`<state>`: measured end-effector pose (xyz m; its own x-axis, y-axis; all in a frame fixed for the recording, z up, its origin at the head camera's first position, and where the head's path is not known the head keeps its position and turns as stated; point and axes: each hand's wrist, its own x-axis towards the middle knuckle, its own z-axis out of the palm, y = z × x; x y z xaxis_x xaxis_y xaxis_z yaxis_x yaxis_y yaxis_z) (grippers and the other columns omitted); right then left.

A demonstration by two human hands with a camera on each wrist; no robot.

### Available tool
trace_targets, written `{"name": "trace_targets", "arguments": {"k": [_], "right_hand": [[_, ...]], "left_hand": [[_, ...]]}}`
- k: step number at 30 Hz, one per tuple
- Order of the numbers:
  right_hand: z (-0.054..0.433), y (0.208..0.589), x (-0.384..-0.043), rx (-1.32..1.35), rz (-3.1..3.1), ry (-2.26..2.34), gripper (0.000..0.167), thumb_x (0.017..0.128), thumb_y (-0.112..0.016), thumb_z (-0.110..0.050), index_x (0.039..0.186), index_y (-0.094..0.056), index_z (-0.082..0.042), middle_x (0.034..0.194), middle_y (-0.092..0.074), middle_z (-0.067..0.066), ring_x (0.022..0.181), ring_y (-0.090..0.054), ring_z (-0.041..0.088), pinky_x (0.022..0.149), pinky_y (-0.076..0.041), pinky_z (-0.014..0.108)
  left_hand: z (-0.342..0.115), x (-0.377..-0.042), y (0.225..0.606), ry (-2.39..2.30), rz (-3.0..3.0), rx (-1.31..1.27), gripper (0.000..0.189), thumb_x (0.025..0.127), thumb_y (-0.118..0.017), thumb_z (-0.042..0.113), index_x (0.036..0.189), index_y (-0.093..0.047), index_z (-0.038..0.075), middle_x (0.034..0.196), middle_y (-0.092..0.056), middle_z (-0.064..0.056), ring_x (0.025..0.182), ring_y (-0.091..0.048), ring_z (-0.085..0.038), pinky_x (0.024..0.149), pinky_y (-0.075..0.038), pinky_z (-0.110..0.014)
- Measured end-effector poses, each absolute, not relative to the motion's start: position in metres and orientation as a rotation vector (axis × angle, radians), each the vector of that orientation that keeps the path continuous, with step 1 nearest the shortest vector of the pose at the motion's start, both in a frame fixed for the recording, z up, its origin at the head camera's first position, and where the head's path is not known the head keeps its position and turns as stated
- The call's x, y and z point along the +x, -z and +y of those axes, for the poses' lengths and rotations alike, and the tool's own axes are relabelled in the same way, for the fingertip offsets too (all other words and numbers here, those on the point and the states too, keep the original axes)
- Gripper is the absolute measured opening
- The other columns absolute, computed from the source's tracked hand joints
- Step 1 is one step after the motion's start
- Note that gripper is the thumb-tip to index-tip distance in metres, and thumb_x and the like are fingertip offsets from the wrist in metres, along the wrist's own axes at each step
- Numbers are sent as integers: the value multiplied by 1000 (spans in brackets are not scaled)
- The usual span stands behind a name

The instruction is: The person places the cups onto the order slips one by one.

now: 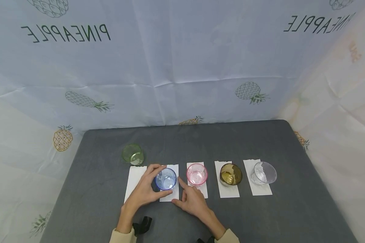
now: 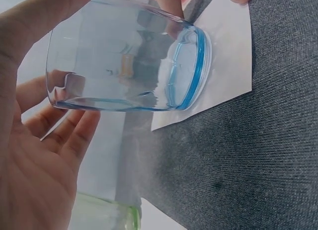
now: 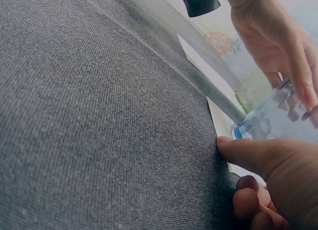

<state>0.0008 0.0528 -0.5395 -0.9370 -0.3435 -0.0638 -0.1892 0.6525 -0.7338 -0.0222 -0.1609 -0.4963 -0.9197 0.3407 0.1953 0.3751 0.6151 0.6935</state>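
A clear blue glass (image 1: 165,179) stands upright on a white paper strip (image 1: 174,196). My left hand (image 1: 143,191) holds it from the left, thumb on the near side and fingers round the far side; its blue base (image 2: 198,68) shows over the paper in the left wrist view. On the other side of the glass is my right hand (image 1: 195,201). Its index finger reaches to the strip's right edge, and its thumb (image 3: 243,151) rests at the near edge. The remaining right fingers are bent beneath the palm.
To the right, a pink glass (image 1: 197,175), an amber glass (image 1: 230,174) and a clear glass (image 1: 264,172) stand on paper strips. A green glass (image 1: 132,154) sits behind the leftmost strip (image 1: 134,180). Pineapple-print cloth (image 1: 182,60) hangs behind the dark table (image 1: 261,216).
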Motion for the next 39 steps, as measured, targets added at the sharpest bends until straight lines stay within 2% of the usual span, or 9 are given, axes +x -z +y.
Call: {"name": "trace_targets", "arguments": {"k": [11, 26, 35, 39], "right_hand": [[53, 539, 1, -432, 2678, 1149, 82, 78, -89, -32, 147, -55, -3, 53, -50, -11, 47, -36, -4, 47, -30, 17], [52, 540, 6, -368, 2693, 1181, 76, 80, -88, -32, 144, -57, -4, 54, -49, -14, 49, -37, -3, 47, -30, 17], [57, 532, 21, -397, 2658, 1309, 71, 81, -88, -28, 142, -58, -7, 52, -50, -12, 47, -36, -8, 48, -31, 14], [58, 529, 30, -390, 2615, 1357, 69, 81, -87, -31, 141, -59, -9, 52, -50, -12, 48, -37, -9, 49, -33, 14]], "left_hand": [[-158, -24, 499, 1187, -2767, -645, 84, 68, -96, 31, 140, -61, 5, 129, -57, -7, 117, -62, -27, 98, -55, -47], [-158, -22, 499, 1174, -2770, -647, 88, 68, -96, 33, 143, -59, 6, 134, -57, -6, 122, -59, -21, 102, -54, -49], [-171, -23, 494, 1170, -2716, -628, 89, 67, -97, 31, 144, -57, 10, 136, -56, -7, 127, -57, -26, 103, -51, -53], [-185, -26, 491, 1143, -2660, -610, 89, 66, -97, 24, 144, -57, 11, 136, -56, -10, 122, -57, -29, 97, -54, -49]]}}
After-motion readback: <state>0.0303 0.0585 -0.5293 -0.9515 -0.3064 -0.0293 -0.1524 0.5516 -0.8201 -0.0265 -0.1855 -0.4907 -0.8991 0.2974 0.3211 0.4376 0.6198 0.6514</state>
